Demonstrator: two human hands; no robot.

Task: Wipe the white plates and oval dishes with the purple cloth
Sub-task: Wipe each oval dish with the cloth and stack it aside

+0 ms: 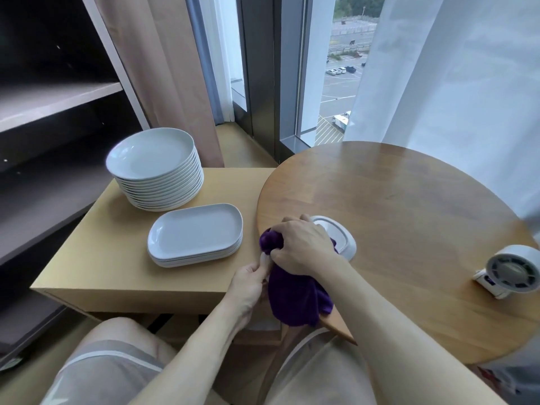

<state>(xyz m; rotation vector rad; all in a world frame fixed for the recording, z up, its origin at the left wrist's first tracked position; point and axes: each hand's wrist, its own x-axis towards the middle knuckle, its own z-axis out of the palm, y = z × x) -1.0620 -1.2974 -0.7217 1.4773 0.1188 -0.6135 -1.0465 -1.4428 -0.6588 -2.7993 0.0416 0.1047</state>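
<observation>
An oval white dish (pixel 340 236) is held tilted, underside up, over the near left edge of the round table. My left hand (pixel 248 283) pinches its near edge. My right hand (pixel 301 247) grips the purple cloth (pixel 295 299) bunched against the dish, and the cloth hangs down below it, hiding most of the dish. A tall stack of round white plates (pixel 155 168) and a low stack of oval dishes (pixel 195 233) stand on the side table to the left.
The round wooden table (pixel 409 229) carries a small white fan (pixel 511 270) at its right edge. The light wooden side table (pixel 111 258) stands against a dark shelf unit (pixel 58 118). Behind are curtains and a window. My knees are below.
</observation>
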